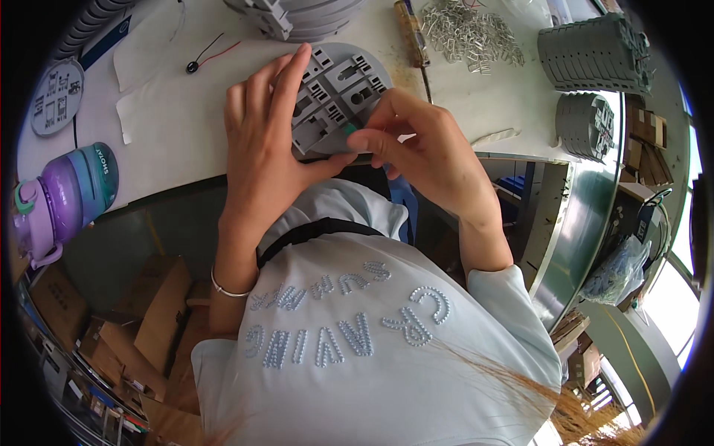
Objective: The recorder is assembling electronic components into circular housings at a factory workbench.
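A round grey plastic disc [343, 56] with moulded slots and raised blocks lies at the near edge of the table. My left hand [260, 130] holds its left side, with fingers stretched along the rim and the thumb at the near edge. Over the disc's right side, my right hand [428, 145] is closed in a pinch. A small green bit [349, 128] shows by its thumb tip; what the fingers hold is mostly hidden.
Stacked grey discs [312, 18] stand behind, with more stacks [591, 56] at right. A pile of metal clips [472, 33] lies beyond my right hand. Leftward are a small black part with wires [193, 67], another disc [58, 97] and a purple bottle [67, 193].
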Action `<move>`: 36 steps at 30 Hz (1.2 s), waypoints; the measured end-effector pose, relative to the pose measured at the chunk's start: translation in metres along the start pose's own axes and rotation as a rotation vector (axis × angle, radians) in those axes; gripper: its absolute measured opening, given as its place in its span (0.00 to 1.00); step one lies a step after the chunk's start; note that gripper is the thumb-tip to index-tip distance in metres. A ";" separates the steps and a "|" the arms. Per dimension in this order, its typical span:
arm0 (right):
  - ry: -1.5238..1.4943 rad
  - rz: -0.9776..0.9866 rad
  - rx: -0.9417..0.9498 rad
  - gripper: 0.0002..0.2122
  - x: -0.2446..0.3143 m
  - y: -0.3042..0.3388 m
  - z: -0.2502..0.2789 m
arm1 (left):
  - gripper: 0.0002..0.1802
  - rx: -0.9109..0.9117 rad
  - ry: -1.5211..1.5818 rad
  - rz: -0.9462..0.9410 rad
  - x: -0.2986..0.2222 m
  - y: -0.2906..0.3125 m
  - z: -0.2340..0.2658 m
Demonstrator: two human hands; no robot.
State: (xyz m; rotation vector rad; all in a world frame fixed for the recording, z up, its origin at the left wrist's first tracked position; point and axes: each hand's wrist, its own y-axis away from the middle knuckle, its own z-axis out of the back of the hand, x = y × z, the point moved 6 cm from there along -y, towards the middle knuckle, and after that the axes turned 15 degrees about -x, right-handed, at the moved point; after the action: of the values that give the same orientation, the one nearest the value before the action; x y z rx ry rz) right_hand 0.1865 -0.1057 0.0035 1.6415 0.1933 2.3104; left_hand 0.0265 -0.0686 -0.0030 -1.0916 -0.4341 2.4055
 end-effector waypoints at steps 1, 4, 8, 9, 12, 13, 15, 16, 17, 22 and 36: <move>-0.004 0.009 -0.013 0.11 0.000 0.000 0.004 | 0.61 -0.002 0.001 -0.016 -0.001 0.000 0.001; -0.003 0.133 -0.233 0.16 0.004 -0.002 0.028 | 0.62 0.010 -0.003 0.004 0.000 0.001 0.002; 0.251 0.377 -0.641 0.17 0.005 -0.025 0.066 | 0.63 -0.006 0.034 -0.011 -0.001 0.002 0.004; 0.414 0.403 -0.622 0.18 0.002 -0.031 0.063 | 0.63 0.001 0.064 0.005 0.000 0.002 0.003; 0.551 0.431 -0.594 0.18 -0.001 -0.042 0.056 | 0.60 0.012 0.168 0.044 0.000 0.002 0.007; 0.530 0.399 -0.544 0.17 -0.002 -0.043 0.056 | 0.60 0.008 0.161 0.045 -0.001 0.001 0.010; 0.506 0.371 -0.492 0.15 0.002 -0.043 0.059 | 0.54 -0.020 0.188 -0.015 -0.007 -0.002 0.018; 0.502 0.314 -0.451 0.15 0.003 -0.044 0.061 | 0.54 -0.023 0.183 -0.015 -0.006 -0.002 0.020; 0.497 0.258 -0.409 0.14 0.001 -0.044 0.061 | 0.53 -0.035 0.250 0.002 -0.005 -0.001 0.022; 0.242 0.221 -0.452 0.11 0.004 -0.026 0.084 | 0.50 -0.010 0.439 0.102 -0.007 -0.003 0.032; -0.412 0.086 -0.129 0.15 0.005 0.001 0.039 | 0.41 0.367 0.972 0.916 -0.011 0.002 -0.002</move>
State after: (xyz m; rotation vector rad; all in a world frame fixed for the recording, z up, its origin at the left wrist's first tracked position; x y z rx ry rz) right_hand 0.2216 -0.1074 0.0220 2.0407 -0.1161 1.9367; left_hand 0.0340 -0.0758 0.0010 -2.3597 0.9671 2.0155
